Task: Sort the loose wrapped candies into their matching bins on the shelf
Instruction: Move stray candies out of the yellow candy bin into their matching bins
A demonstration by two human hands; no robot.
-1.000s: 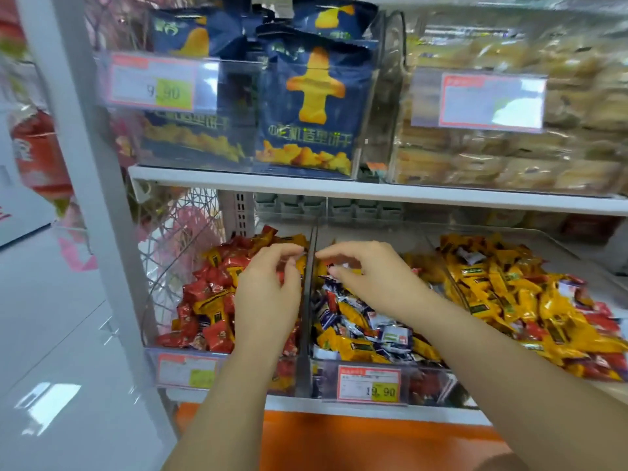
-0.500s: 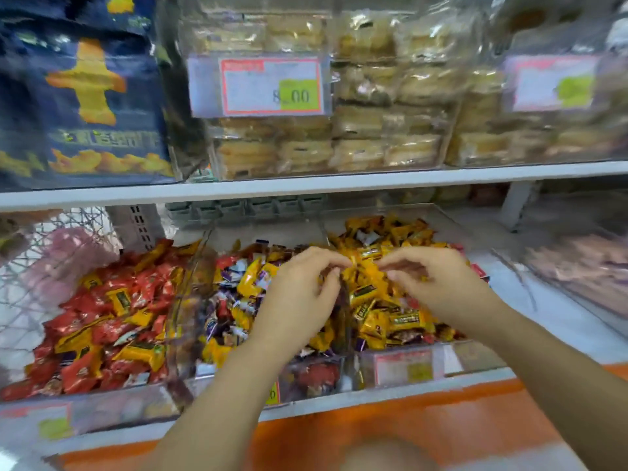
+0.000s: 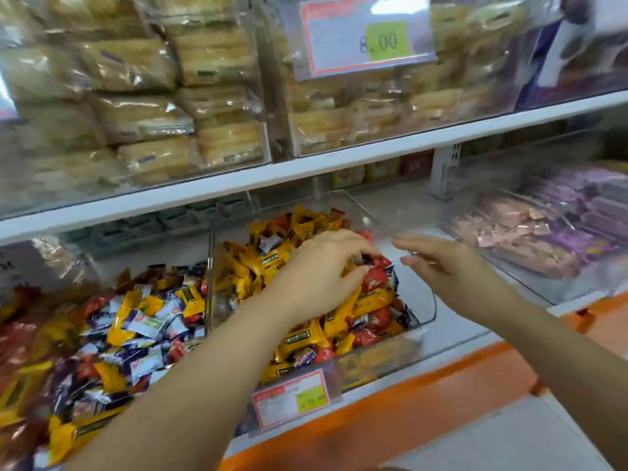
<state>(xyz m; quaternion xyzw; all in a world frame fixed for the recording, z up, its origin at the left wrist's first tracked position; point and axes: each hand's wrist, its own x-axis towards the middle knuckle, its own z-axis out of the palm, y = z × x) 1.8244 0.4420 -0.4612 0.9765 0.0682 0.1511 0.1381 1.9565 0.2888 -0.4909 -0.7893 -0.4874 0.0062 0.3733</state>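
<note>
The left hand [image 3: 319,270] curls over red and yellow candies [image 3: 370,300], grip unclear; the right hand [image 3: 441,266] hangs slack and empty by the right wall of their bin [image 3: 424,300]. One second bin [image 3: 142,256] lies leftward. Both hands have shifted right.

bagged pastries [image 3: 136,107] behind price tag [image 3: 365,34]

Two forearms, bare all the way from wrist to frame edge. Left forearm [image 3: 204,385] across the bottom left, broad near the lower edge and narrowing toward the wrist at mid-frame. Right forearm [image 3: 560,351] across the lower right, likewise unclothed, smooth. Left hand [image 3: 316,277] at centre, bare, slim fingers [image 3: 356,244], knuckles and thumb sharply seen. Right hand [image 3: 441,266] just right of centre, bare too, fingertips [image 3: 402,240] smeared by blur, nails too soft to make out.
</note>
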